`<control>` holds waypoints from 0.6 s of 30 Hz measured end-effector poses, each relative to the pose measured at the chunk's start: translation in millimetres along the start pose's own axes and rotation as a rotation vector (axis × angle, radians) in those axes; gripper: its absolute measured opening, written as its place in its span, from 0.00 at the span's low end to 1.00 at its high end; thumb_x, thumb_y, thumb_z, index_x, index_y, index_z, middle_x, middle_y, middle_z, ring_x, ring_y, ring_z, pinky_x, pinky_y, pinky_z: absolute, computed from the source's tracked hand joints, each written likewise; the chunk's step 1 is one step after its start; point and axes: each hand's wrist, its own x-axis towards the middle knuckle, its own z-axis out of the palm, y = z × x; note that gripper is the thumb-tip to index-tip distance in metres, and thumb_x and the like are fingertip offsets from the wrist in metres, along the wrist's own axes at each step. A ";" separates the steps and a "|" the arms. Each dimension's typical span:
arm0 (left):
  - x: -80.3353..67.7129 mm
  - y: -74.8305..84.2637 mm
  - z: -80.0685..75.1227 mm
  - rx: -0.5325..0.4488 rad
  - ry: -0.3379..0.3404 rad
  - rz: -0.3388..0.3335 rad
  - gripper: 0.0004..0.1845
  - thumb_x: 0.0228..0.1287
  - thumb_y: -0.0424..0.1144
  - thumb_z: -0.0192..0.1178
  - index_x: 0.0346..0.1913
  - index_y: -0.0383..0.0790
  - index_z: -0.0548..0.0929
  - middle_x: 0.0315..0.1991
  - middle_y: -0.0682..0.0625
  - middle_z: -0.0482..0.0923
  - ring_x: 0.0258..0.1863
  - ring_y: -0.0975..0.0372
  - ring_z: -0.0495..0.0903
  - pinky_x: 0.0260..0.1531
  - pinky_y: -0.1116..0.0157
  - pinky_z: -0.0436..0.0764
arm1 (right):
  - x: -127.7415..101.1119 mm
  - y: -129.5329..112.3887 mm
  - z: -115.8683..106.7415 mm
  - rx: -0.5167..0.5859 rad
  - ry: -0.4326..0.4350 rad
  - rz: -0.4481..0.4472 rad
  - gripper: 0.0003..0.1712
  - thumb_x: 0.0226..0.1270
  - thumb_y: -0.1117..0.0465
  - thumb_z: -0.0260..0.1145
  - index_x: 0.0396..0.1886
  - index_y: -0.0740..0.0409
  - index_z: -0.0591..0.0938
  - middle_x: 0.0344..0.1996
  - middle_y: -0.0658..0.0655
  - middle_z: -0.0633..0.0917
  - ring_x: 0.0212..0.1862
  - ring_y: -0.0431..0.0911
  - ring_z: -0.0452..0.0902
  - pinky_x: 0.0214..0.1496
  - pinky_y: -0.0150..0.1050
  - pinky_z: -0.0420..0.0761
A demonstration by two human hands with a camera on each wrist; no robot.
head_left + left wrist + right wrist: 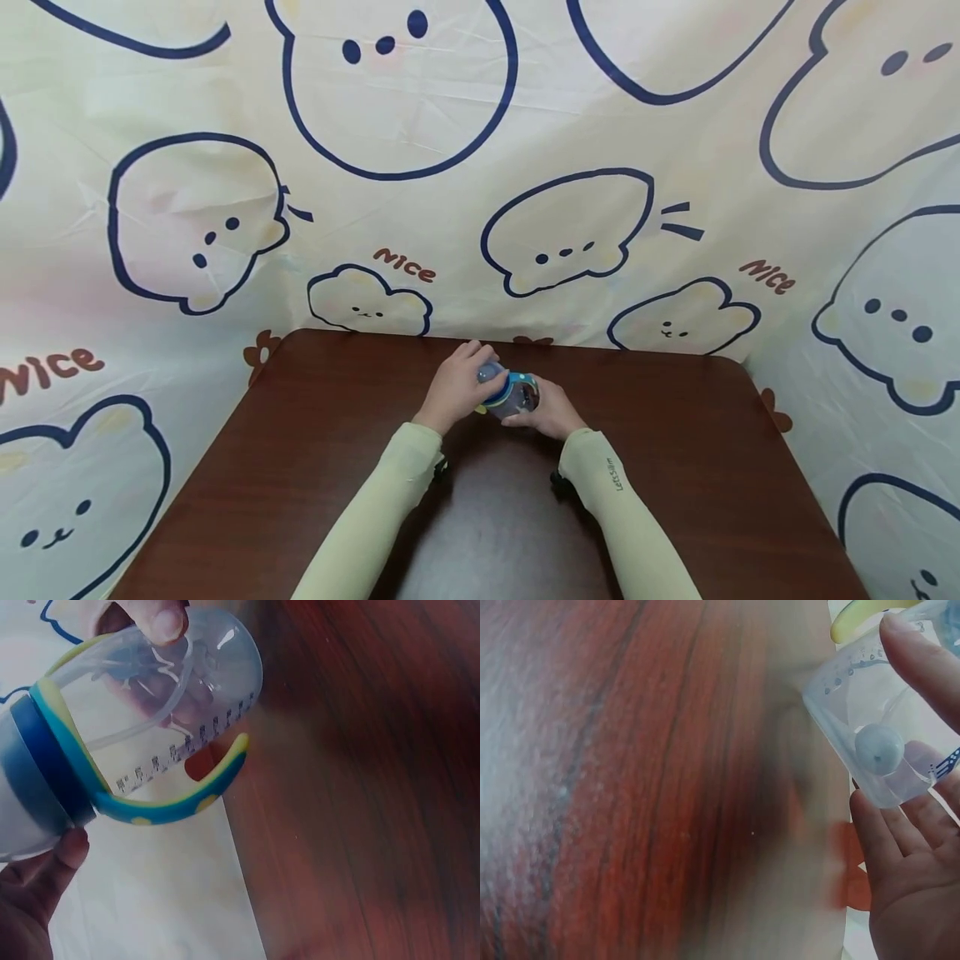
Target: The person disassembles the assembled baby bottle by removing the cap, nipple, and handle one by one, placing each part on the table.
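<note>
Both hands hold a clear baby bottle (519,400) above the far part of the table. My left hand (456,385) grips its capped end; in the left wrist view fingertips press the blue collar (51,761) below the translucent cap (19,799). The bottle's lower body is held by my right hand (557,412), thumb on one side and fingers on the other. A curved blue-and-yellow handle (176,811) sticks out from the collar. Through the clear wall show a straw (142,727) and, in the right wrist view, a round straw weight (879,748). The bottle is tilted.
The dark brown wooden table (337,417) spreads under both forearms. Behind it and at both sides hangs a pale cloth (450,217) printed with bear outlines. Black wrist straps show at both light green sleeves (375,500).
</note>
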 end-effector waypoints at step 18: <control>-1.1 11.8 9.2 -0.011 0.102 -0.079 0.11 0.67 0.50 0.67 0.45 0.51 0.83 0.40 0.54 0.75 0.44 0.60 0.75 0.45 0.58 0.87 | 1.4 4.5 -1.1 -0.005 0.000 -0.012 0.49 0.47 0.46 0.87 0.68 0.52 0.76 0.56 0.54 0.84 0.55 0.50 0.79 0.67 0.54 0.79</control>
